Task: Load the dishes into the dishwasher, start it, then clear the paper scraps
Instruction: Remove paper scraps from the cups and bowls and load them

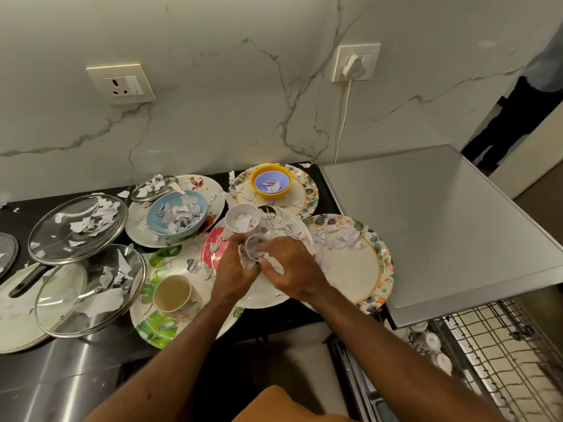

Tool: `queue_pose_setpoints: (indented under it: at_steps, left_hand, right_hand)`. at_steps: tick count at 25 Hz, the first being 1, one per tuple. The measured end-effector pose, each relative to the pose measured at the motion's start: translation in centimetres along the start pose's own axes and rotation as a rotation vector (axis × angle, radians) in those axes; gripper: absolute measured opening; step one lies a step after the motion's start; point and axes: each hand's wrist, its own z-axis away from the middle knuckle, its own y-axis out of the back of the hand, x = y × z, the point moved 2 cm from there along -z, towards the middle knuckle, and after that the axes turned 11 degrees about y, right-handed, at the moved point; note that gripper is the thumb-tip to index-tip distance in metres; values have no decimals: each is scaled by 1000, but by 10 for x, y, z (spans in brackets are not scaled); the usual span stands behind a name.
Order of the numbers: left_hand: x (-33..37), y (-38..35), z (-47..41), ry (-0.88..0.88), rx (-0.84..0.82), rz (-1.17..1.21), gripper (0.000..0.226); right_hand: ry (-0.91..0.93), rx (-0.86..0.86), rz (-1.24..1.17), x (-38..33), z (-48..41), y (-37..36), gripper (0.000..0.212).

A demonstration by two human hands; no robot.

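Observation:
Both hands meet over a white plate (268, 293) in the middle of the black counter. My left hand (233, 269) and my right hand (286, 266) together hold a small tilted white cup (254, 248) between them. Just beyond it stands another small white cup (243, 219) with paper scraps inside. A beige cup (172, 293) sits on a green-leaf plate (158, 327). A blue bowl (176, 216) and a yellow bowl (270, 180) both hold paper scraps. The dishwasher rack (499, 354) is pulled out at lower right, with white cups (431, 345) in it.
Glass lids (79, 226) (88, 287) strewn with scraps lie on the left. A floral plate (356, 263) lies right of my hands. The grey dishwasher top (441, 220) stands at right. A plugged-in cable (342, 123) hangs down the marble wall. A person (518, 117) stands at far right.

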Motion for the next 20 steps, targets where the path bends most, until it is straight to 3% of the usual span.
queue_pose_setpoints:
  at_steps: [4, 8, 13, 16, 20]
  left_hand:
    - [16, -2, -1, -120, -89, -69, 55]
    - [21, -2, -12, -183, -200, -202, 73]
    - [22, -4, -23, -231, -265, -383, 84]
    - [22, -5, -29, -285, -245, -481, 83]
    - [19, 3, -34, -250, -200, -513, 81]
  right_hand:
    - [-134, -133, 199, -7, -4, -16, 53]
    - [-229, -237, 120, 1, -1, -17, 60]
    - [-244, -493, 184, 14, -1, -11, 67]
    - [-178, -442, 215, 19, -2, -6, 58]
    - [-147, -225, 205, 30, 9, 7, 45]
